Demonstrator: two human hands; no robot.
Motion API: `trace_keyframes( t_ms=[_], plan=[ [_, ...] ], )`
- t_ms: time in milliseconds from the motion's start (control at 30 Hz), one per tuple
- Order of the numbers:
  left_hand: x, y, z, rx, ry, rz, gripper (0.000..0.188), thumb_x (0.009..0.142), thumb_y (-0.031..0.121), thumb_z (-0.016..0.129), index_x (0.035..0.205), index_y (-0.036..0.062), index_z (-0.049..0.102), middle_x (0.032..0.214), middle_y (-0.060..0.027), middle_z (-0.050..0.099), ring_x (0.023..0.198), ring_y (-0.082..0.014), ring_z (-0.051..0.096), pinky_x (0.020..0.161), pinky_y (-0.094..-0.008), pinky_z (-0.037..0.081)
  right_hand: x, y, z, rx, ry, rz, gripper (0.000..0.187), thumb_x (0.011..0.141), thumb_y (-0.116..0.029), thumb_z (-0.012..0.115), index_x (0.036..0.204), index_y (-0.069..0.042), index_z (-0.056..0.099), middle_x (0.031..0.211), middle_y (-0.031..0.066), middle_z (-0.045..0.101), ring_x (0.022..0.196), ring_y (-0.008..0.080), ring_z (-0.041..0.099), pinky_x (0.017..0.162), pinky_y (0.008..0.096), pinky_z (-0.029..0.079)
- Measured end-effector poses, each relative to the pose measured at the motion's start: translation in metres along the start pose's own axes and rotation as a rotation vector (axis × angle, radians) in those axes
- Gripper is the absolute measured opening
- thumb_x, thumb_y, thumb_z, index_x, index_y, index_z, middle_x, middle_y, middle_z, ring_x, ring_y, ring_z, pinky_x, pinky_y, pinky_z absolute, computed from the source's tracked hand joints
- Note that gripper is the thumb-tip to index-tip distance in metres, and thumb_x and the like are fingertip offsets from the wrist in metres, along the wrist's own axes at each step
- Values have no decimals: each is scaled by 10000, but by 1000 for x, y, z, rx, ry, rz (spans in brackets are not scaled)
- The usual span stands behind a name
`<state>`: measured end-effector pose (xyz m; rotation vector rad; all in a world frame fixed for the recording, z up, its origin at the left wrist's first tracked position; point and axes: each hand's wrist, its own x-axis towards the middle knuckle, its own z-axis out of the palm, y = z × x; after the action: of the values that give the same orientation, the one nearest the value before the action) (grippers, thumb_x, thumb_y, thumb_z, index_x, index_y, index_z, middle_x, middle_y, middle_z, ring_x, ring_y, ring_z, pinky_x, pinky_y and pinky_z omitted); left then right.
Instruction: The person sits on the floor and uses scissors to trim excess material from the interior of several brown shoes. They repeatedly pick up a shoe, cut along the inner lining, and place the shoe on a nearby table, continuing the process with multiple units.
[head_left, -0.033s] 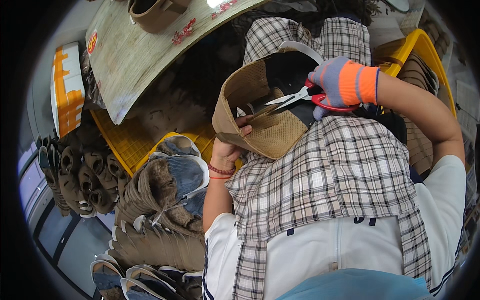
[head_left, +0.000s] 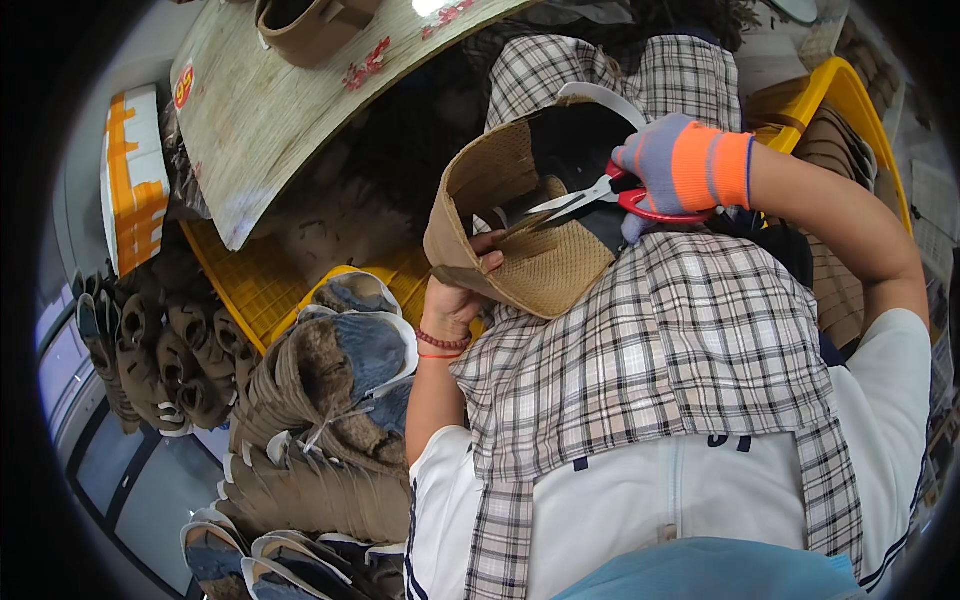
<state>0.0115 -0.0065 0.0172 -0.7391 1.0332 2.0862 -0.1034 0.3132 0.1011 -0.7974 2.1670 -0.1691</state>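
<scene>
Over my lap, my left hand (head_left: 462, 285) grips the near-left edge of a tan-brown shoe upper (head_left: 560, 272), with fingers reaching over its rim. The upper curves open and shows a dark lining; a white strip stands at its far edge. My right hand (head_left: 672, 168), in a grey and orange glove, is closed around the red handles of a pair of scissors (head_left: 580, 198). The blades lie slightly apart inside the upper, tips near my left fingers. Whether they touch the material I cannot tell.
Stacked brown uppers with fur linings (head_left: 330, 380) crowd the left, beside a yellow crate (head_left: 235, 280). A wood-patterned table (head_left: 300, 110) carries a tan shoe piece (head_left: 310, 30). Another yellow crate (head_left: 840, 85) stands at my right elbow, holding more brown pieces.
My right hand and the scissors have shifted very slightly left. My left hand and the upper look the same.
</scene>
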Motion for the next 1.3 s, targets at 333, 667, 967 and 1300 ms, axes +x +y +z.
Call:
trace_keyframes(
  t_ms=[333,667,967,1300],
  plan=[
    [1,0,2,-59,-39,-44,369,801,-45,708,1160,-64,623,1132,-149,650,1023,-254,632,896,-390,548,14,-9,2,-54,5,-11,642,721,-634,650,986,-50,687,809,136,691,759,319,681,662,394,547],
    [5,-12,-13,-124,51,-10,300,759,-76,735,1045,-20,666,1087,-144,660,994,-283,639,882,-429,548,26,-41,-17,-84,-88,-48,884,604,-848,603,949,-39,696,719,122,683,675,303,679,598,372,544],
    [6,-10,-8,-162,55,-49,269,760,-93,727,1005,3,672,1040,-122,668,957,-283,647,839,-443,554,24,-50,-27,-87,-131,-30,744,701,-764,613,826,-40,731,714,127,687,691,306,683,609,392,541],
    [7,4,5,0,-16,119,388,822,68,718,1175,-29,588,1041,-83,643,927,-209,631,823,-331,531,36,31,2,207,-365,-48,578,831,-591,589,859,-27,712,707,136,670,671,285,665,612,380,528]
  ],
)
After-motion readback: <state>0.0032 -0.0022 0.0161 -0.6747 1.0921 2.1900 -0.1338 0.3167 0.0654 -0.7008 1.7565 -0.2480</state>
